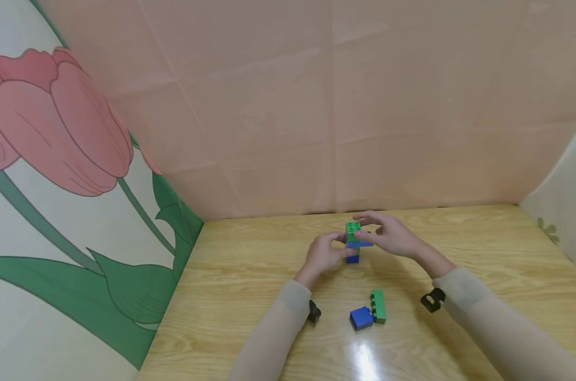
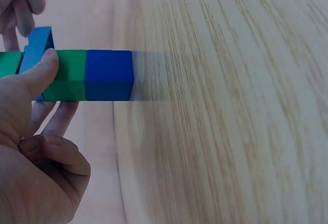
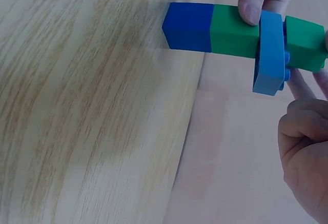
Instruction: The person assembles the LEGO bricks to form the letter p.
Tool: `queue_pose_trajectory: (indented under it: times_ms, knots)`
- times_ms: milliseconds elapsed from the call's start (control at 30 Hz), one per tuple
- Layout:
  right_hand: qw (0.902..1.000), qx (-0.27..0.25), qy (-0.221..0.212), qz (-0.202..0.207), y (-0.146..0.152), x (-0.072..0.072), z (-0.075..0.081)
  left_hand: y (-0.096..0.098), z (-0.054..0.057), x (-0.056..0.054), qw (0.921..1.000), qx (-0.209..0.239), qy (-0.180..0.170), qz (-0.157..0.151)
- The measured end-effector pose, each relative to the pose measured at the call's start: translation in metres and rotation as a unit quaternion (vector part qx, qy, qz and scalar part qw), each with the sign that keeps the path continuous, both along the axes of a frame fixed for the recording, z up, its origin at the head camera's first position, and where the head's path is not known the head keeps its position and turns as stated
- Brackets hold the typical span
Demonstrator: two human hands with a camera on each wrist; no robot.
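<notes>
A stack of toy building bricks stands upright on the wooden table. At its base is a dark blue brick (image 2: 108, 75), with a green brick (image 3: 234, 32) above it. A longer light blue brick (image 3: 270, 55) lies crosswise over that, jutting out to the right side. Topmost is another green brick (image 1: 352, 228), slightly askew, with a narrow gap below it in the right wrist view. My left hand (image 1: 323, 255) grips the stack around the lower green and light blue bricks. My right hand (image 1: 394, 236) pinches the top green brick between thumb and fingers.
Nearer to me on the table (image 1: 240, 296) lie a loose blue brick (image 1: 361, 318) and a long green brick (image 1: 379, 307) on its side, close together. A pink cloth (image 1: 278, 116) hangs behind the table's far edge. Tulip-patterned fabric (image 1: 59, 121) rises at left.
</notes>
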State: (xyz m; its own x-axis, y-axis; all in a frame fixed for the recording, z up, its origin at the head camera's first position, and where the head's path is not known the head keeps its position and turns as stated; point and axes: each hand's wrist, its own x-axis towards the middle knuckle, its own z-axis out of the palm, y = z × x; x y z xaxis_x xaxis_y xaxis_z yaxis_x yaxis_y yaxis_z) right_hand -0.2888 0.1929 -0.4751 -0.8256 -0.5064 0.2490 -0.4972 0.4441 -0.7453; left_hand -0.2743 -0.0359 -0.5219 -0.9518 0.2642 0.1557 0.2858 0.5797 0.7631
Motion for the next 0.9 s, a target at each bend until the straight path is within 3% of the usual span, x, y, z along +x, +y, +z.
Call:
queue_pose_trajectory:
  times_ms: [333, 900]
  knots:
    - [0.9999, -0.012, 0.003, 0.002, -0.0028, -0.0018, 0.0044, 0.0016, 0.0002, -0.0007, 1.0, 0.0, 0.002, -0.004]
    - [0.9982, -0.043, -0.04, 0.011, -0.0076, -0.0043, 0.0006, -0.0001, 0.0011, 0.0003, 1.0, 0.003, -0.005, 0.002]
